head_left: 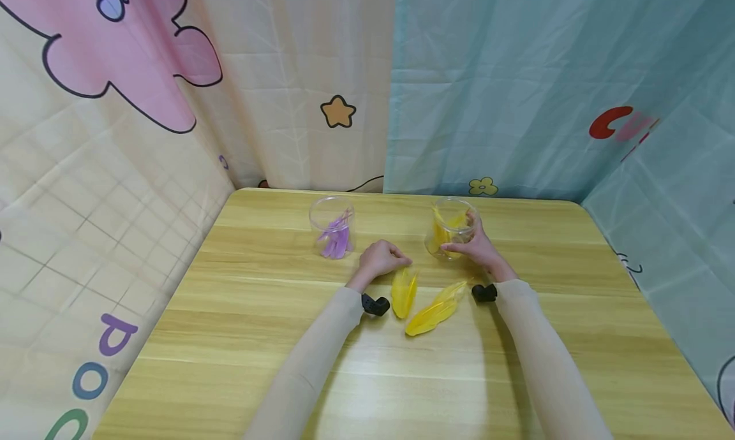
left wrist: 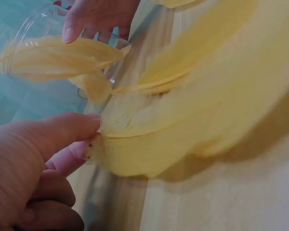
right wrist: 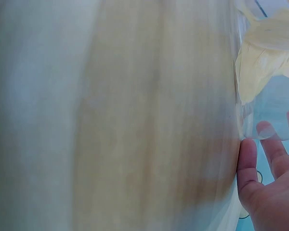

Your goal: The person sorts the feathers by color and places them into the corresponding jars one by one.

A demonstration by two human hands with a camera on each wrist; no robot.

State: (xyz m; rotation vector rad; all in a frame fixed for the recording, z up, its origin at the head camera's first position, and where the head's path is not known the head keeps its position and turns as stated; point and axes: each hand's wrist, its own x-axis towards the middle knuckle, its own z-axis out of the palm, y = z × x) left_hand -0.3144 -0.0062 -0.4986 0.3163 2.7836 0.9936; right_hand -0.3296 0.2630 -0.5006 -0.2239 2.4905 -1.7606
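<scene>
Between thumb and forefinger, my left hand [head_left: 383,259] pinches the tip of a yellow feather [left wrist: 154,149], whose vane spreads toward me. My right hand [head_left: 475,245] holds a clear plastic cup [head_left: 451,202] at its side, thumb in front and fingers around the far side. Inside that cup stand several yellow feathers [left wrist: 62,55]. A second loose yellow feather [head_left: 433,312] lies on the table between my forearms. In the right wrist view, the cup and the fingers [right wrist: 248,159] show only at the right edge.
Left of my left hand stands another clear cup [head_left: 331,204] with purple feathers [head_left: 337,239] in it. Both cups are on a wooden table [head_left: 230,338], toward its back edge. Printed curtains [head_left: 298,76] hang behind the table and along both sides.
</scene>
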